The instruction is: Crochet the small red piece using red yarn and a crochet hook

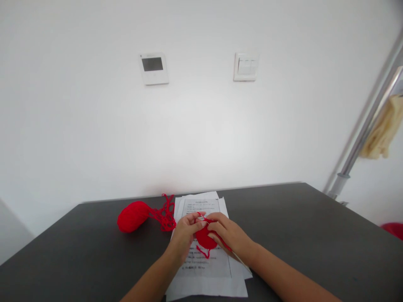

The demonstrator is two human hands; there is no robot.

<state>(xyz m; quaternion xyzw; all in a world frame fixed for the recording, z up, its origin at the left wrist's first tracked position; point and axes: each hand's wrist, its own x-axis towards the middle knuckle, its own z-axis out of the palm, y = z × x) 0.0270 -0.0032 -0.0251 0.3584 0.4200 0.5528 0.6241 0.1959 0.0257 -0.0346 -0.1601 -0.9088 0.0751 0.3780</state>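
A small piece of red knitting is held between my two hands above printed paper sheets. My left hand pinches its left upper edge with thumb and fingers. From the right, my right hand closes on the knitting and a thin pale knitting needle, whose end sticks out below the palm. Close to the fingertips a light needle tip shows at the top of the work. A short red yarn tail hangs below the piece. How the fingers hold the stitches is too small to tell.
On the dark table, a ball of red yarn lies left of the papers, with loose tangled yarn beside it. The white wall behind carries a control panel and a light switch. A metal pole stands at right.
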